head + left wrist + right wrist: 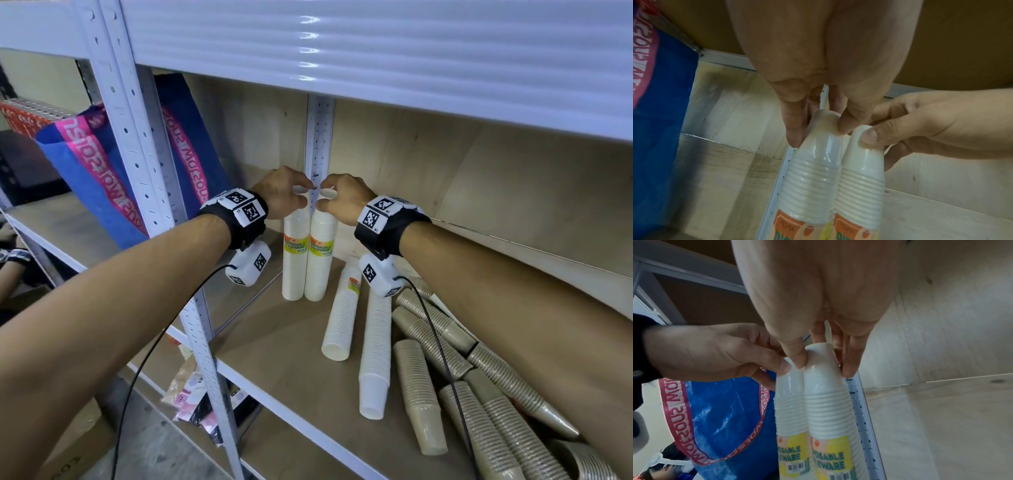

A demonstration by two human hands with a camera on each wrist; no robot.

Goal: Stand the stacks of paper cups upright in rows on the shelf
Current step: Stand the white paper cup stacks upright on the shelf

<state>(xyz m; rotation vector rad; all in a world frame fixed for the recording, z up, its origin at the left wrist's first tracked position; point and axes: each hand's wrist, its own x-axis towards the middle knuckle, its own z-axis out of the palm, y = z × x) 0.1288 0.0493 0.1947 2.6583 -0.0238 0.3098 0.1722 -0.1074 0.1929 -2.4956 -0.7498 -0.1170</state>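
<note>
Two white paper cup stacks in clear wrap with yellow labels stand upright side by side at the back left of the wooden shelf (274, 359). My left hand (301, 193) pinches the top of the left stack (294, 260) between thumb and fingers. My right hand (324, 200) pinches the top of the right stack (320, 263) the same way. The left wrist view shows my left hand (820, 123) on the left stack (813, 178), touching the right stack (861, 186). In the right wrist view, my right hand (824, 356) holds the right stack (826, 402) beside the left stack (789, 402).
Two more white stacks (342, 315) (375, 349) lie flat to the right. Several tan cup stacks (421, 394) lie piled at the shelf's right front. A blue bag (102, 164) leans in the bay to the left, behind the perforated upright (171, 219). The shelf above (376, 51) overhangs.
</note>
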